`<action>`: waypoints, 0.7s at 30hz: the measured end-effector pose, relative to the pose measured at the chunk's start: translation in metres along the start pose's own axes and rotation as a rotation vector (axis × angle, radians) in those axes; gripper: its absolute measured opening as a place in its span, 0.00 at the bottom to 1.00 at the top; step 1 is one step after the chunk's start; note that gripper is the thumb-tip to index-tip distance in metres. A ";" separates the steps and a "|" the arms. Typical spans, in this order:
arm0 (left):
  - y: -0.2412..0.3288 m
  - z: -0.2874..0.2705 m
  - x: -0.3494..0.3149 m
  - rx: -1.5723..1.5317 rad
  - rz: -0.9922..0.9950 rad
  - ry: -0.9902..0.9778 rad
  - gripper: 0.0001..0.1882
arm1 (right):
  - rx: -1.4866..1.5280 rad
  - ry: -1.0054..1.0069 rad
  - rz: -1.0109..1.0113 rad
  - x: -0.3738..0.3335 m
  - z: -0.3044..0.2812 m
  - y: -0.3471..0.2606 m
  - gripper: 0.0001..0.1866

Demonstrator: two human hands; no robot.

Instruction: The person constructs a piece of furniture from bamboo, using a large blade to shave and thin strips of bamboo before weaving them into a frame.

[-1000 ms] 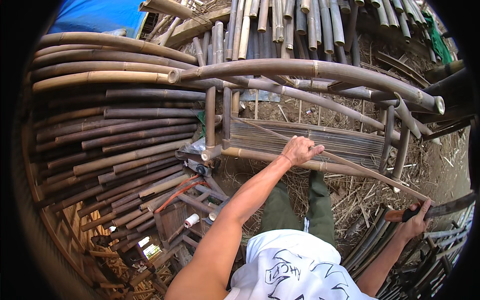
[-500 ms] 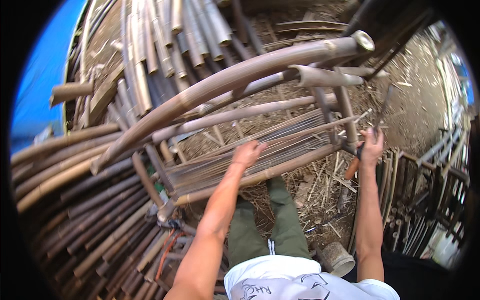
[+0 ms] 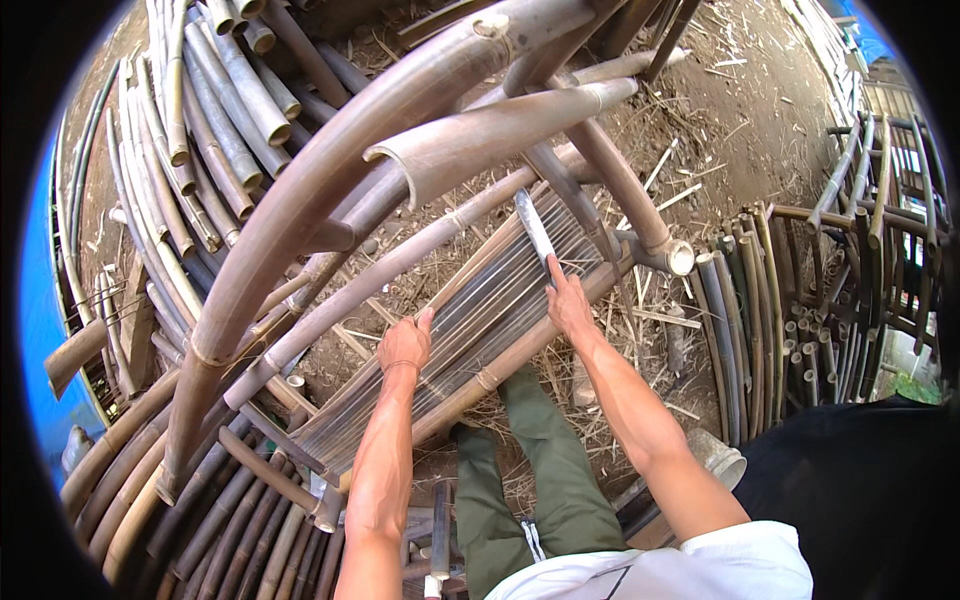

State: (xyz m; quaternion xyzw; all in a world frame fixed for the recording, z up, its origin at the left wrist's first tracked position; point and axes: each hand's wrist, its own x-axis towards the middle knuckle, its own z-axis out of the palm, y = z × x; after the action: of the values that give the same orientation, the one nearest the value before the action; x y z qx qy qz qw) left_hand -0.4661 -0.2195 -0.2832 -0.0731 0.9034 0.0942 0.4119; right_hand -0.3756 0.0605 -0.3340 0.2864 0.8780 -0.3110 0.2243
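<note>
A bamboo bench frame (image 3: 590, 285) stands before me, its seat made of thin lengthwise bamboo slats (image 3: 470, 310). My left hand (image 3: 404, 346) is closed over the slats near the middle of the seat, thumb pointing away from me. The slat in its grip is mostly hidden by the fingers. In my right hand (image 3: 569, 303) is a long-bladed knife (image 3: 535, 228), its pale flat blade pointing away over the right part of the seat. The fingers cover its handle. A thick curved bamboo pole (image 3: 330, 160) and a split bamboo piece (image 3: 500, 130) rise beyond the seat.
Bamboo poles (image 3: 230, 100) lie stacked at the far left, and more (image 3: 220, 520) at the near left. Short bamboo lengths (image 3: 745, 320) stand at the right beside a bamboo rack (image 3: 870, 240). A pale bucket (image 3: 722, 465) sits near my right arm. Shavings litter the ground.
My right hand has come in from beyond the bench's right end to above the seat, bringing the knife over the slats. My left hand has shifted left along the seat. The view has turned.
</note>
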 end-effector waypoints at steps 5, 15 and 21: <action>0.002 0.016 0.002 0.030 -0.016 0.018 0.34 | 0.010 -0.092 0.038 0.008 0.005 0.014 0.32; -0.035 0.058 -0.001 -0.106 0.174 0.271 0.38 | -0.259 -0.085 0.083 0.012 -0.001 0.007 0.34; -0.103 0.087 -0.001 -0.001 -0.135 -0.036 0.51 | -0.621 -0.117 0.036 0.027 -0.033 0.004 0.34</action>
State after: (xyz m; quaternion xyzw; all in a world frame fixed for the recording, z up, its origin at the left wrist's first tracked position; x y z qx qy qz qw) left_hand -0.3803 -0.2991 -0.3492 -0.1323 0.8889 0.0681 0.4332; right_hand -0.3999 0.0956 -0.3277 0.2012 0.9114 -0.0401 0.3568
